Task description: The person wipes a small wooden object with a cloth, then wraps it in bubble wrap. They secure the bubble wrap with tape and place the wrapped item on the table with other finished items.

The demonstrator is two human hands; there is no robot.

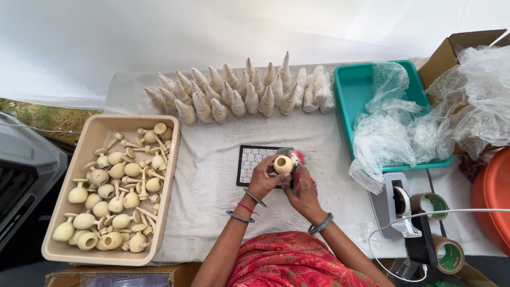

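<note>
Both hands meet over the middle of the counter, which is draped in a white cloth. The left hand is closed around a pale wooden piece, its round end turned up toward the camera. The right hand is just beside it, fingers curled around something pink pressed against the piece (what it is, I cannot tell). Under the hands lies a dark patterned card.

At the left sits a beige tray heaped with more pale wooden pieces, round-bodied with thin stems. Along the far edge stands a row of wrapped cones, upright and packed close. To the right is a teal tray holding crumpled clear plastic, and beyond it a cardboard box with more plastic spilling over. On the near right stands a tape dispenser with tape rolls beside it, and an orange tub is cut off by the right edge.
</note>
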